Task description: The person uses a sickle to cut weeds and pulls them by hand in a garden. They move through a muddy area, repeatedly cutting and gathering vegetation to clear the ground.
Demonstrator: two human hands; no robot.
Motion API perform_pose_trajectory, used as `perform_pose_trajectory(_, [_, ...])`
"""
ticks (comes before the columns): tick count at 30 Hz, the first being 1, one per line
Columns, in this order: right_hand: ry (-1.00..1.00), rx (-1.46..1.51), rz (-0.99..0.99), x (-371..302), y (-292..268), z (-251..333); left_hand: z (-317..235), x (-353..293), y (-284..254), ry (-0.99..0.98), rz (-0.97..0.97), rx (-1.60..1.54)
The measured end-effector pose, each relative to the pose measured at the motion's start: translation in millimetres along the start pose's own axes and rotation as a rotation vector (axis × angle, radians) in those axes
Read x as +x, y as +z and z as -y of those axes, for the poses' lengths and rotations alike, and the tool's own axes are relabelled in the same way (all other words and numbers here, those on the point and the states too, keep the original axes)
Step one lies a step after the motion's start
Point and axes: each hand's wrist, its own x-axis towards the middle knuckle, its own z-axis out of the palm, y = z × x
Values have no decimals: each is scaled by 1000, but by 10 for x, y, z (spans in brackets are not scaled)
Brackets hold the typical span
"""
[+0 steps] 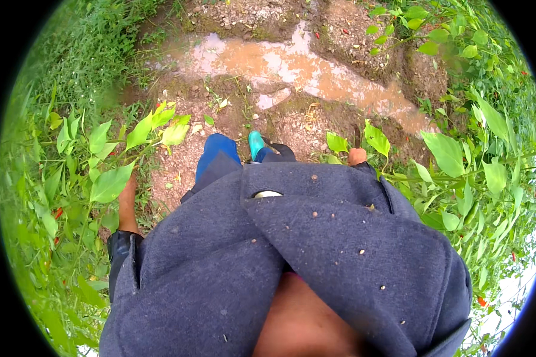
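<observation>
Your left hand point(127, 202) is hanging at your side, reaching down among the broad green leaves of a pepper plant point(110, 181); the fingers are hidden by the foliage, so whether it is holding anything cannot be told. Your right hand point(357, 156) is showing only as a small patch above the edge of your dark blue-grey woollen coat point(315, 238), just beside another leafy green plant point(375, 140); its grip cannot be told either. Below the coat, your blue trouser leg point(217, 152) and turquoise rubber boot point(255, 143) are standing on a wet brown dirt path point(292, 122). A muddy orange-brown puddle point(280, 65) is lying across the path ahead. Small red peppers point(481, 301) are hanging among the plants at your right.
</observation>
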Motion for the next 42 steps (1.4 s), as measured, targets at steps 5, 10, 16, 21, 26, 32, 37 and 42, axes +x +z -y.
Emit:
perform_pose_trajectory(5, [24,-57,30,-186,-224,113,-42,-72,-3,-154,176,-141])
perform_pose_trajectory(10, [42,12,40,-163,-112,76,-44,37,-233,-167,125,-183])
perform_pose_trajectory(16, [166,500,-203,-57,-14,319,52,4,-214,-176,129,-223])
perform_pose_trajectory(21, [466,760,-177,-230,-254,448,-12,274,-7,-162,140,-289])
perform_pose_trajectory(26, [446,682,-96,-265,-342,567,13,271,5,-206,183,-300])
perform_pose_trajectory(32, [210,701,-123,-23,-974,868,-159,271,36,-285,219,-370])
perform_pose_trajectory(37, [68,583,-236,317,-1377,1257,-225,42,-133,-408,270,-425])
perform_pose_trajectory(42, [-60,512,-180,707,-1500,1701,-402,-122,-589,-599,312,-467])
